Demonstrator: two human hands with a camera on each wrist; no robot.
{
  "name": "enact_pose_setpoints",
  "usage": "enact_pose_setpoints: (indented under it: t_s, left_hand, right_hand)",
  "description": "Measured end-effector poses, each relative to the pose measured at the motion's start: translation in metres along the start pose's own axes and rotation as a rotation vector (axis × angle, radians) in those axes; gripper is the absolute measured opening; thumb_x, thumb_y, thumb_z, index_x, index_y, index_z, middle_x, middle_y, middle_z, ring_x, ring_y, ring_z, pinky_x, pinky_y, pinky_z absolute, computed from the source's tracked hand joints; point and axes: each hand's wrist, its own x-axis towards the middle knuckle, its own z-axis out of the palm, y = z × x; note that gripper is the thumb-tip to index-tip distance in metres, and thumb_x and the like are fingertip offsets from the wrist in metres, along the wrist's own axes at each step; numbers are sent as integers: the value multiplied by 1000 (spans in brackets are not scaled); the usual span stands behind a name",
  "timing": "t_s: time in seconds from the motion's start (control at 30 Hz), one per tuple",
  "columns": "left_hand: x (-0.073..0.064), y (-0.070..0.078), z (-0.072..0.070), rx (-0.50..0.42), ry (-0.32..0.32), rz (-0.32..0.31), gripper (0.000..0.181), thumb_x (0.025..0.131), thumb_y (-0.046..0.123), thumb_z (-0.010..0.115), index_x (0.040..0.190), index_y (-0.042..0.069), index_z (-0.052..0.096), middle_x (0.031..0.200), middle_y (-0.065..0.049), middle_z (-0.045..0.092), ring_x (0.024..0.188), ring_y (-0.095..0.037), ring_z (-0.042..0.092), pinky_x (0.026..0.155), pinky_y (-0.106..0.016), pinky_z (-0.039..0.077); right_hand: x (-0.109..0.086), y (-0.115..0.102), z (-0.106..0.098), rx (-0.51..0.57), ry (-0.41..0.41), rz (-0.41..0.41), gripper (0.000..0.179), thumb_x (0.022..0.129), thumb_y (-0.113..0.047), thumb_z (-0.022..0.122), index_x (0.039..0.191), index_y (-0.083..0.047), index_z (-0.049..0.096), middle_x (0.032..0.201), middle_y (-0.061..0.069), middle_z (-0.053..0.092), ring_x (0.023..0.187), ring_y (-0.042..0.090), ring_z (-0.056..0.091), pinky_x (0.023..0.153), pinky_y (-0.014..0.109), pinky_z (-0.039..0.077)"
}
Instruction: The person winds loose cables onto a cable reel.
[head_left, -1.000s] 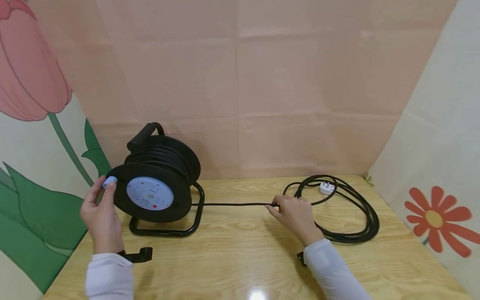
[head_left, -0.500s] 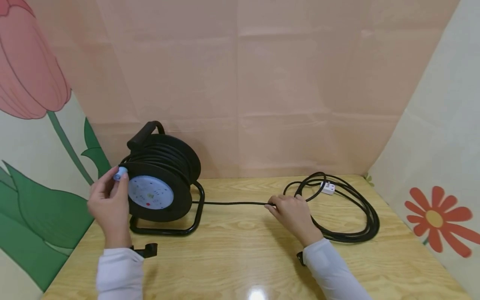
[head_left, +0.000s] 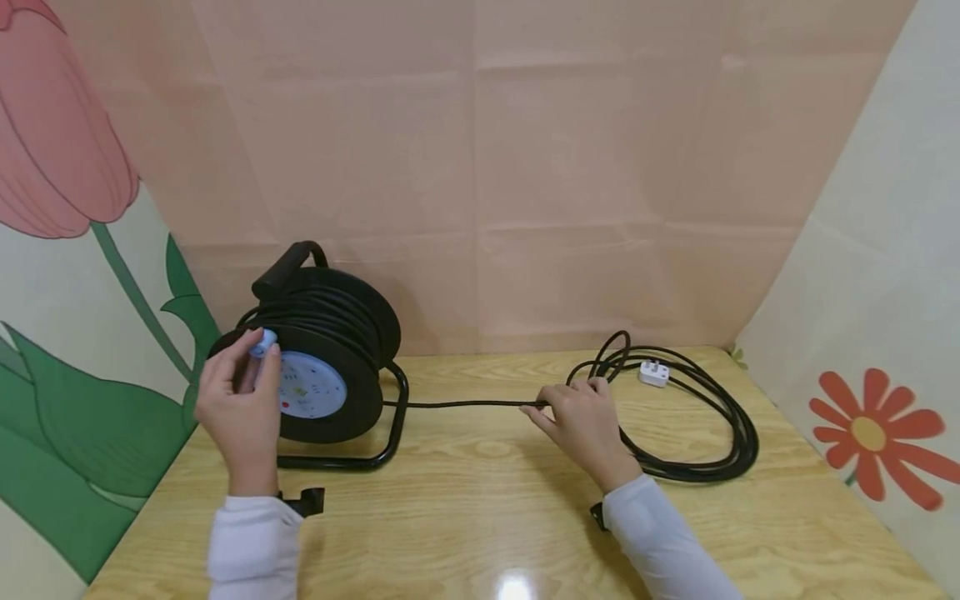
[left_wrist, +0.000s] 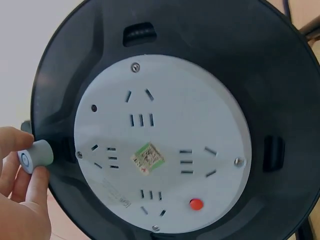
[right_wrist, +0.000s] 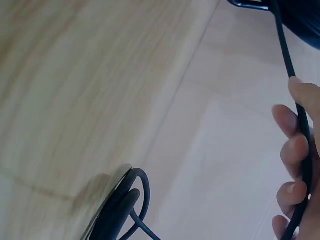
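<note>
Left hand (head_left: 243,417) pinches the pale blue knob (head_left: 264,342) between thumb and fingertips, at the outer edge of the reel's front disc. Right hand (head_left: 585,429) has its fingers curled round the black cable (head_left: 465,404), thumb toward the reel; the cable runs nearly straight between the two. Cable reel (head_left: 363,400) upright at left of the table (head_left: 480,517), on a black tubular stand (head_left: 395,442), carry handle (head_left: 281,271) on top, cable wound on its drum. Round socket panel (left_wrist: 172,125) on the disc, red button (left_wrist: 196,204) near its rim. Beyond the right hand, a loose coil (head_left: 742,442) of cable lies on the wood; white plug (head_left: 654,373) inside its loops, pins up. Pinkish backdrop (head_left: 480,167) behind; red flower (head_left: 868,436) on the right-hand wall.
</note>
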Motion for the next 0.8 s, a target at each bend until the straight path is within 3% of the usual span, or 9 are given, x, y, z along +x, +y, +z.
enact_pose_setpoints:
  t_s: [0.1,0.23,0.43,0.6,0.8]
  left_hand:
    - [-2,-2,3,24,-8,42,23,80,10,72,103,7,71,100,-4,60,96,-15,58,85,-18,50]
    - [-5,2,5,40,-23,86,22,80,10,72,101,6,72,100,-7,62,96,-14,58,84,-17,50]
    - [-6,-19,9,44,-57,144,20,78,12,74,97,5,72,98,-6,61,99,-13,58,81,-17,51]
    - [-7,-35,13,24,-46,198,19,79,16,73,95,8,72,95,-6,60,99,-14,59,79,-16,52]
    - [-10,-36,19,18,-34,166,18,78,22,74,91,10,73,94,-2,59,92,-14,58,75,-15,52]
  right_hand:
    - [0,1,0,-11,17,26,26,82,-48,65,76,-22,66,65,-5,67,62,19,50,68,44,38]
    - [2,-3,-1,2,-20,25,22,85,-40,64,87,-19,67,75,-2,69,70,20,55,65,41,38]
    - [3,-10,0,35,-134,49,20,89,-37,60,95,-18,66,82,-2,70,73,18,57,67,40,37]
    - [7,-11,4,42,-146,51,19,89,-38,60,94,-20,66,74,-6,66,67,15,56,65,39,36]
    - [21,-11,7,42,-173,76,19,90,-40,58,93,-22,66,59,-13,49,58,11,46,66,40,37]
